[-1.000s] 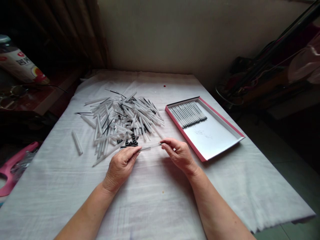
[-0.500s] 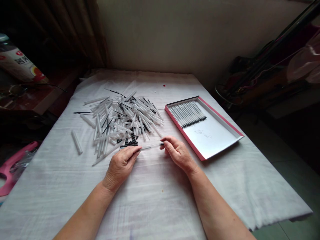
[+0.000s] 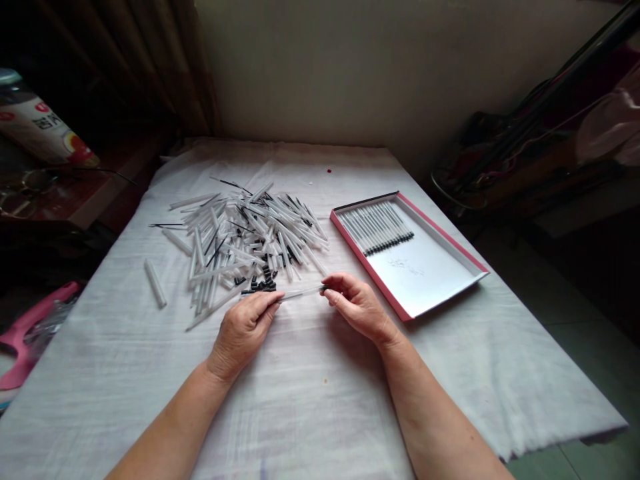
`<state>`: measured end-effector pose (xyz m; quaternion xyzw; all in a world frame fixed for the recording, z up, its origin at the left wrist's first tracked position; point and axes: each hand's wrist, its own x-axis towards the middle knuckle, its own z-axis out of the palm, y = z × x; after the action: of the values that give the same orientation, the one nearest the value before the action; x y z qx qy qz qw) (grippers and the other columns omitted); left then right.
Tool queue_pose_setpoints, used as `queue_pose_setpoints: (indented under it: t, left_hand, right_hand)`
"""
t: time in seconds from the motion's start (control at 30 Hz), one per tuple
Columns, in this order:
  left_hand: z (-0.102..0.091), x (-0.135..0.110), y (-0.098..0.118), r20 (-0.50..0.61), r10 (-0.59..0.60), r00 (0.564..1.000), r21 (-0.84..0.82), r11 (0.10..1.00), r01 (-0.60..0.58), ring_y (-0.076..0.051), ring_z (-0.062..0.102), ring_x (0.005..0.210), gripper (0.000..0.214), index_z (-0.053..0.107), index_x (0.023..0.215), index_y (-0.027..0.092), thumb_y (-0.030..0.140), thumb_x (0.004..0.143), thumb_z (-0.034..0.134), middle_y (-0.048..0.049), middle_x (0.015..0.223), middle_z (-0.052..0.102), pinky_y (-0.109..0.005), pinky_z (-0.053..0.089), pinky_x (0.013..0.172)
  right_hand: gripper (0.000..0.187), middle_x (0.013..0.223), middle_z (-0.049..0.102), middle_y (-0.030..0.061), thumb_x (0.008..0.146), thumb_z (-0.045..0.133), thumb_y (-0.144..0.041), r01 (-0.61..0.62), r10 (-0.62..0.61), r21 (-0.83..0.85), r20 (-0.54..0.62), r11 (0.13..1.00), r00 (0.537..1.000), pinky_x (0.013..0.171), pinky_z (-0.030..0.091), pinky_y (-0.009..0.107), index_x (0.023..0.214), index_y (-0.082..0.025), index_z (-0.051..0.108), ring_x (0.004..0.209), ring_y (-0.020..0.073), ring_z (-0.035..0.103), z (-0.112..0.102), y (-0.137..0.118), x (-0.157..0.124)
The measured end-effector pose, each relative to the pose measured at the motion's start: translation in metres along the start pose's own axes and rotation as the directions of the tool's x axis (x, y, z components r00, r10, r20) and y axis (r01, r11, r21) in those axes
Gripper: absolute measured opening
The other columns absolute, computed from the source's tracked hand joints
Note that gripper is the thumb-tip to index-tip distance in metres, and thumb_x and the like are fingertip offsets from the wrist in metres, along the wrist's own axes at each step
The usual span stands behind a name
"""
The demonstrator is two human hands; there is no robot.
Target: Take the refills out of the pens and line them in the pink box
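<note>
A clear pen (image 3: 303, 293) with a dark tip spans the gap between my two hands, nearly level above the cloth. My left hand (image 3: 247, 325) pinches its left end. My right hand (image 3: 356, 305) has thumb and fingers around its dark right end. Just beyond my left hand are small black pen parts (image 3: 263, 283), at the near edge of a loose heap of clear pen barrels (image 3: 225, 250) and thin dark refills. To the right, a shallow pink-edged box (image 3: 440, 280) holds a row of pens (image 3: 377, 227), black ends toward me.
A white cloth covers the table (image 3: 300, 413). One barrel (image 3: 155, 283) lies apart at the left. A red speck (image 3: 329, 171) sits near the far edge. On the left stand a labelled jar (image 3: 45, 123) and a pink plastic object (image 3: 35, 327). A wall rises behind.
My right thumb and fingers have shifted slightly at the pen's dark end. My left hand keeps its pinch, and the heap and box stay as they were.
</note>
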<state>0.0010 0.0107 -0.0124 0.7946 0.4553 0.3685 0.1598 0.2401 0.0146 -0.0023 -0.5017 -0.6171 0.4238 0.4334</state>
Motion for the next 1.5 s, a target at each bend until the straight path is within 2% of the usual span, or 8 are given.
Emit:
queue_pose_setpoints:
  t: [0.17,0.33,0.5,0.63,1.0,1.13,1.27,1.5]
  left_hand:
    - [-0.0003,0.0001,-0.0002,0.004,-0.003,1.0,-0.01,1.0,0.003,-0.018,0.07,0.088,0.023,0.07,0.107,0.021,0.025,0.091,0.053,-0.0067,0.097,0.074,-0.03,0.056,0.081]
    - [-0.0004,0.0003,-0.0001,0.003,-0.018,1.0,-0.018,1.0,0.018,-0.019,0.07,0.088,0.023,0.07,0.106,0.022,0.026,0.09,0.054,-0.0065,0.096,0.075,-0.03,0.056,0.081]
    - [0.0,0.0004,-0.0003,0.002,-0.004,1.0,-0.012,1.0,0.004,-0.018,0.07,0.088,0.023,0.07,0.106,0.021,0.025,0.09,0.054,-0.0069,0.096,0.074,-0.03,0.056,0.081]
    - [-0.0002,0.0002,0.0,0.011,-0.024,1.0,-0.014,1.0,0.024,-0.019,0.07,0.088,0.024,0.07,0.106,0.022,0.027,0.091,0.053,-0.0067,0.097,0.074,-0.031,0.056,0.082]
    - [0.0,0.0,-0.0006,0.026,-0.024,0.999,-0.025,0.999,0.025,-0.019,0.069,0.089,0.023,0.069,0.107,0.022,0.026,0.09,0.053,-0.0064,0.097,0.074,-0.03,0.055,0.082]
    - [-0.0004,0.0,0.002,0.006,-0.086,0.996,-0.069,0.994,0.086,-0.018,0.068,0.093,0.023,0.068,0.108,0.023,0.026,0.089,0.054,-0.0061,0.101,0.072,-0.03,0.054,0.084]
    - [-0.0022,0.0007,0.0043,0.046,-0.212,0.976,-0.08,0.973,0.215,-0.017,0.069,0.076,0.042,0.058,0.124,0.021,0.038,0.085,0.06,-0.0057,0.097,0.072,-0.027,0.055,0.071]
    - [-0.0054,0.0022,0.0057,0.05,-0.207,0.977,-0.071,0.975,0.211,-0.014,0.063,0.062,0.03,0.068,0.086,0.019,0.041,0.092,0.048,-0.0011,0.069,0.069,-0.023,0.049,0.062]
  right_hand:
    - [0.018,0.074,0.069,0.0025,0.087,0.056,-0.034,0.007,-0.007,-0.09,0.005,0.996,1.0,0.065,0.048,0.027,0.081,-0.02,0.066,0.069,0.0156,0.063,-0.0017,0.0009,0.0004]
    - [0.021,0.086,0.07,0.0042,0.083,0.062,-0.034,-0.008,0.008,-0.032,0.004,0.999,1.0,0.07,0.05,0.029,0.099,-0.021,0.064,0.076,0.0172,0.065,-0.0032,0.0021,-0.0003]
    - [0.015,0.075,0.068,0.0028,0.086,0.058,-0.033,0.01,-0.009,-0.079,0.012,0.997,1.0,0.067,0.049,0.028,0.085,-0.02,0.065,0.069,0.0153,0.061,-0.0043,0.0014,0.0]
    - [0.019,0.081,0.068,0.003,0.084,0.063,-0.034,-0.005,0.005,-0.019,0.001,1.0,1.0,0.067,0.05,0.028,0.096,-0.02,0.065,0.072,0.016,0.062,-0.0047,0.0027,0.0001]
    - [0.017,0.083,0.07,0.0039,0.084,0.062,-0.033,0.007,-0.007,-0.007,0.017,1.0,1.0,0.069,0.05,0.029,0.093,-0.021,0.068,0.075,0.0173,0.064,-0.0055,0.0063,0.0005]
    - [0.015,0.077,0.068,0.0034,0.085,0.06,-0.032,0.01,-0.009,-0.053,0.028,0.999,1.0,0.068,0.049,0.029,0.088,-0.02,0.068,0.072,0.0164,0.062,-0.0049,0.0036,0.0009]
    - [0.017,0.075,0.067,0.0032,0.084,0.061,-0.035,-0.027,0.028,0.059,-0.016,0.998,0.999,0.059,0.047,0.027,0.086,-0.019,0.067,0.064,0.0143,0.058,-0.0039,-0.0005,0.0015]
    - [0.019,0.073,0.066,0.003,0.081,0.064,-0.037,-0.065,0.069,0.156,-0.024,0.986,0.997,0.057,0.047,0.026,0.083,-0.019,0.066,0.061,0.0132,0.057,-0.0011,-0.0022,0.0014]
